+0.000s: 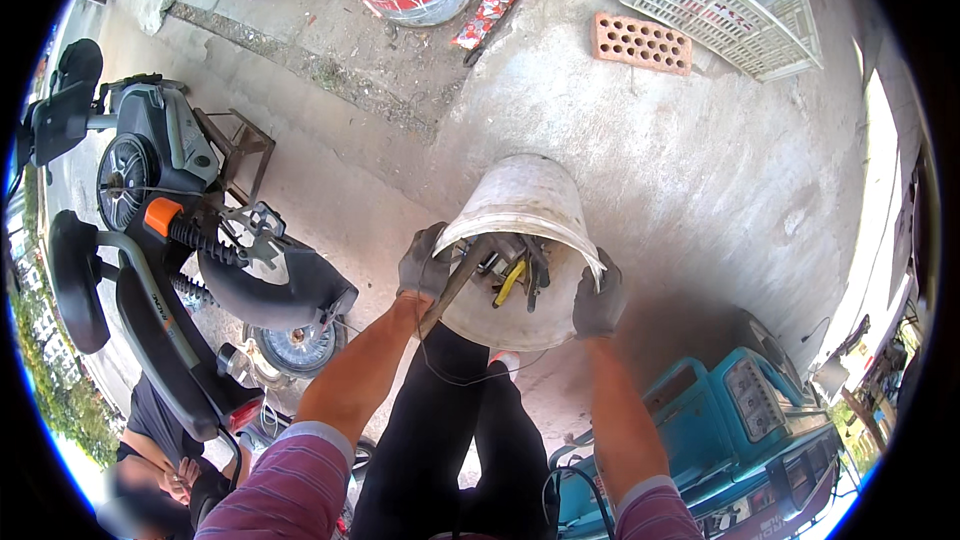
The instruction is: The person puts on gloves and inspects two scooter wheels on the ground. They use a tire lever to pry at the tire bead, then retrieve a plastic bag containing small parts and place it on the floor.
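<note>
A dirty white plastic bucket [525,190] is tilted in front of my legs, its mouth turned toward me. My left hand [424,262], in a dark grey glove, is closed on the left side of its rim. The similarly gloved right hand [600,298] grips the rim on the opposite side. Inside lie several tools, among them one with a yellow handle [510,283] and other dark metal pieces whose kinds I cannot make out. A long wooden handle [455,285] sticks out beside my left hand. The thin wire handle [460,380] hangs below the bucket.
To the left stands an electric scooter [170,320], partly taken apart, near a metal stand [250,150]. Another person [165,465] sits at lower left. A teal machine [690,430] is close on my right. Farther off are a perforated brick [641,43], a plastic crate [720,10] and a round drum [420,0].
</note>
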`<state>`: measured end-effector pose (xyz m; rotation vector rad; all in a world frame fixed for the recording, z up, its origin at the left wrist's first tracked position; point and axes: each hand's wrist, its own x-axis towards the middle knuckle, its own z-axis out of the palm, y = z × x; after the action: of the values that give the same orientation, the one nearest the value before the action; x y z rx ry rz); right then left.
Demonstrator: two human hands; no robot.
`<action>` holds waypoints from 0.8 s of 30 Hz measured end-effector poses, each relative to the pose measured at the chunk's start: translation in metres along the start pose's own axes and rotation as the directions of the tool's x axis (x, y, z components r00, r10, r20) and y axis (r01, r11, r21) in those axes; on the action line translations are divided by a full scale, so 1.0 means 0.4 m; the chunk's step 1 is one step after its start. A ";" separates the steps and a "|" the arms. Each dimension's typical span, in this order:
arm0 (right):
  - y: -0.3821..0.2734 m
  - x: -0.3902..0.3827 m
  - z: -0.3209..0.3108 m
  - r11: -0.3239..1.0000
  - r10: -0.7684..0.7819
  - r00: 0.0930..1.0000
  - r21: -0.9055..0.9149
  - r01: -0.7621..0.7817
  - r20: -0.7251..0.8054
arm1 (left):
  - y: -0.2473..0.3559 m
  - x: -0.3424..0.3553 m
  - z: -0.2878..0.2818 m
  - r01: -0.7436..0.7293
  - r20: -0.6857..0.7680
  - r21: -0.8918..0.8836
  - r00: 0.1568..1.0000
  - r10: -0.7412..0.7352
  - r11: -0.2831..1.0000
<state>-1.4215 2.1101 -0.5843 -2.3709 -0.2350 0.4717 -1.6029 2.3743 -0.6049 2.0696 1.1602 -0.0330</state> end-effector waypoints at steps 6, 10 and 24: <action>-0.023 0.001 -0.008 0.999 0.020 1.000 0.034 -0.020 0.009 | 0.016 -0.002 -0.015 0.038 0.046 -0.019 0.998 -0.037 0.999; -0.052 0.010 -0.024 0.989 0.096 0.993 0.105 -0.103 0.070 | -0.009 0.014 -0.037 -0.004 0.162 -0.030 0.987 0.008 1.000; -0.231 0.305 -0.081 0.979 0.101 0.979 0.156 -0.129 0.176 | 0.236 0.272 -0.175 0.224 0.074 -0.157 0.974 -0.215 0.962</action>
<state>-1.3006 2.1947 -0.5329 -2.1902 -0.1284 0.7197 -1.4910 2.4672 -0.5380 1.7775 1.3081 -0.0984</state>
